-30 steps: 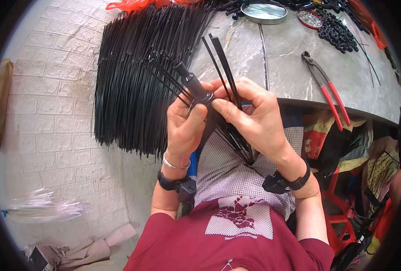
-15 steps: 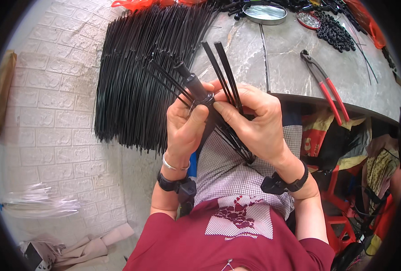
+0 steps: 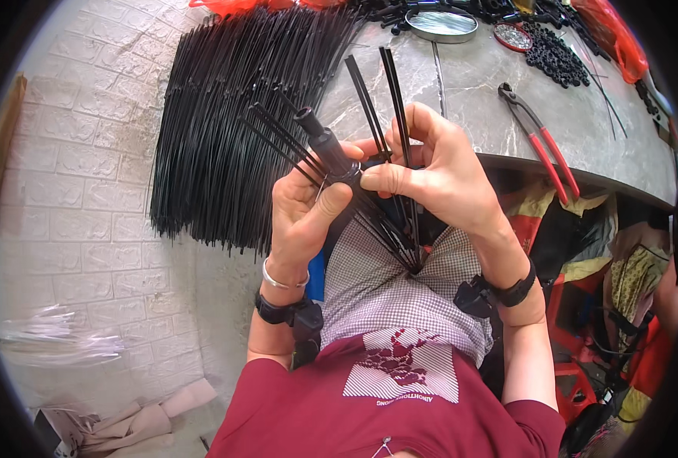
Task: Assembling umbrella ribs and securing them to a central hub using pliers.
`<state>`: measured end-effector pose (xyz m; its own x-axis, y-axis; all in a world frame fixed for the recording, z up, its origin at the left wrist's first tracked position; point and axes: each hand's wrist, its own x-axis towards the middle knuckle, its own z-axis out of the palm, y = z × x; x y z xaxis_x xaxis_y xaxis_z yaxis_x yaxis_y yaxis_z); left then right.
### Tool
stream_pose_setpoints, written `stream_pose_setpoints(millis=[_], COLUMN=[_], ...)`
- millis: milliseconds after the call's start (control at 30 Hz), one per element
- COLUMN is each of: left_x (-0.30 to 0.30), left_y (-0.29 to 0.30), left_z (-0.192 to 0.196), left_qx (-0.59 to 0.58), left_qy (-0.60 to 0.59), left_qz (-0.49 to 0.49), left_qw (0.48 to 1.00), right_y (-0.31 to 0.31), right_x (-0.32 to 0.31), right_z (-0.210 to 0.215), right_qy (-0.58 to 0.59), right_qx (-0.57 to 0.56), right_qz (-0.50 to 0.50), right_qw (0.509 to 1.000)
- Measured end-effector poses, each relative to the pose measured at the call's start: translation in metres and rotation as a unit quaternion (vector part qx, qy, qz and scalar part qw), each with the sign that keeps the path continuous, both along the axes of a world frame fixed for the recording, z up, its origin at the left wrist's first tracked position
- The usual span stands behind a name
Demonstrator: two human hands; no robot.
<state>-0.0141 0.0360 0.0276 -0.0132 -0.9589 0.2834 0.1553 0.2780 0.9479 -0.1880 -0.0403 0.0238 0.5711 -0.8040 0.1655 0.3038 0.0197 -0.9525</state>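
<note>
Steady the black tube (image 3: 328, 149) in the left hand (image 3: 297, 210), which is wrapped around its lower end, above the lap and near the table (image 3: 476, 114); the tube leans with its narrow top away from the person. Hold that end firmly, so that the base is unlikely to turn under pressure from the other side. The right hand (image 3: 449, 172) is part-curled, its thumb extended to the base of the tube and its fingers bent around the right-hand rods (image 3: 369, 99); whether it grips them or anything finer cannot be told. Work close to the base with the thumb tip, since force applied far out along a thin rod would probably bend it. Keep the right-hand rods apart from the left-hand rods (image 3: 285, 141), which fan out beyond the left hand, as crossed rods would likely obstruct the fingers. Mind the thin bright strand (image 3: 322, 188) beside the left thumb (apparently wire, though too fine to confirm). Leave the lower rods (image 3: 388, 238), which converge over the checked trousers (image 3: 354, 256), free of sideways strain.
</note>
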Motion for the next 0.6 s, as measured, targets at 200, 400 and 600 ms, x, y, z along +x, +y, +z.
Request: stream_pose_setpoints(millis=[200,400,600], left_x=[0.005,-0.002,0.001], left_y=[0.007,0.010,0.015], left_z=[0.000,0.008,0.009], left_qx=[0.014,-0.044,-0.057], left_qy=[-0.002,-0.004,-0.055], left_qz=[-0.021,-0.019,-0.039], left_qw=[1.000,0.999,0.996], right_y=[-0.005,-0.005,-0.001], right_x=[0.007,0.006,0.009], right_z=[0.007,0.013,-0.006], right_qy=[-0.034,-0.026,-0.099], right_qx=[0.019,0.030,0.074], right_qz=[0.066,0.109,0.227], right_qw=[0.997,0.993,0.966])
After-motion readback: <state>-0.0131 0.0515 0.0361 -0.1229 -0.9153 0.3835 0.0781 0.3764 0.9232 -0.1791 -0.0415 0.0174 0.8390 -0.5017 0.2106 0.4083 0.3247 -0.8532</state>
